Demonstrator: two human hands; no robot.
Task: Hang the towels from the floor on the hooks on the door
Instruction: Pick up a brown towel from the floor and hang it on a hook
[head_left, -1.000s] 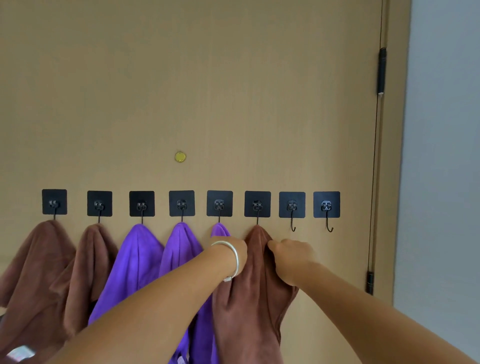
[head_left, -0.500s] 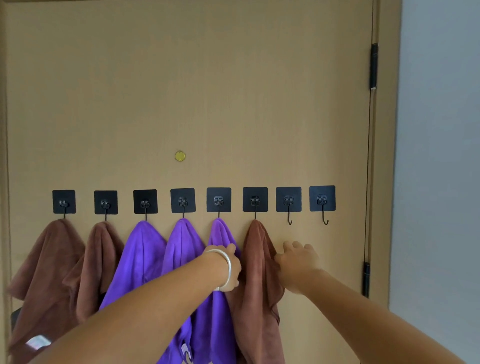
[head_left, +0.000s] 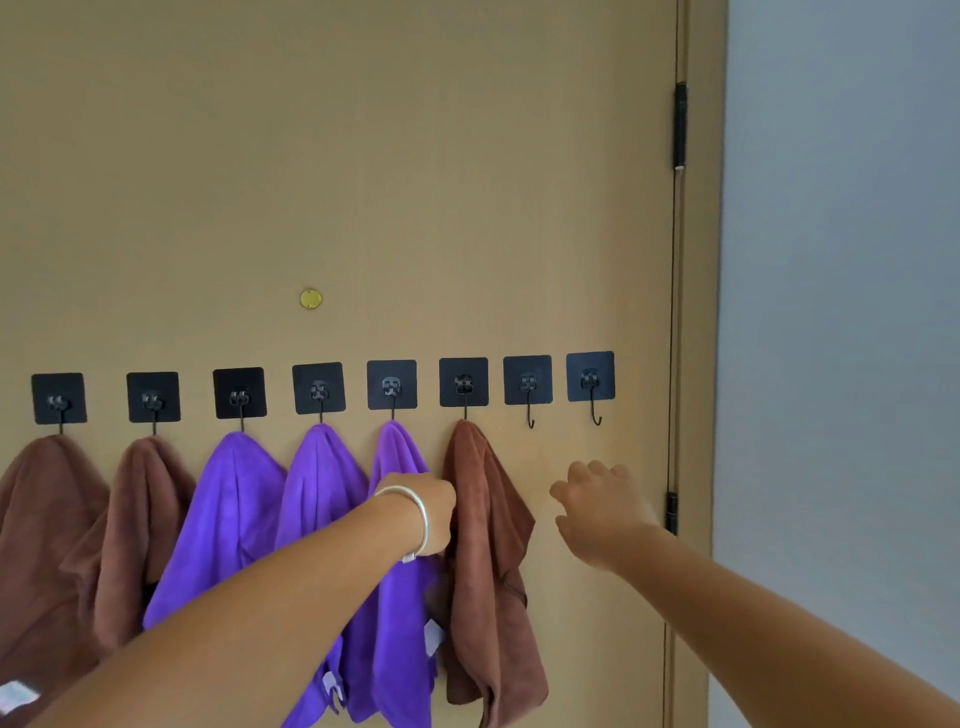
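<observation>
Six towels hang. Left hand (head_left: 434, 512) reaches the brown towel (head_left: 485, 545), grip hidden; right hand (head_left: 602, 509) is relaxed, empty. Confirm seating on its hook (head_left: 464, 384) before withdrawing.

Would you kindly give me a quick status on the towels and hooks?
Left hand at sixth towel, grip hidden. Right hand open, clear. Two end hooks bare. Nothing blocking.

six towels (head_left: 488, 545) hang on door hooks (head_left: 529, 392); two hooks bare
</observation>
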